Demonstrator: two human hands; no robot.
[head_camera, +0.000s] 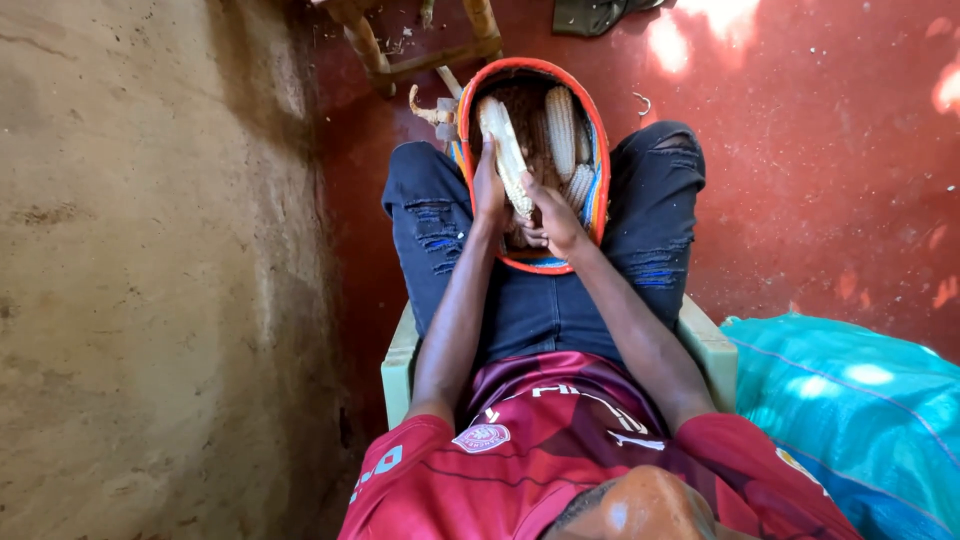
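We are seeing the left hand (488, 190) wrapping its fingers around a pale maize cob (506, 152), clamped on the cob's left side near mid-length. The right hand (556, 215) is gripping the lower end of the same cob, fingers curled tight on it, thumb pressing against the kernels. The cob is tilting up and away from the body, its tip pointing toward the far rim of the basket. It is hanging just over a woven basket (600, 190) with an orange rim, which is resting on the person's lap between the knees. More cobs (561, 130) are lying inside the basket, beside the held one. The legs are wearing ripped dark jeans (655, 210). The person is sitting on a pale green chair (398, 365). A teal sack (850, 400) is lying on the red floor to the right, a mud wall (150, 270) is standing to the left.
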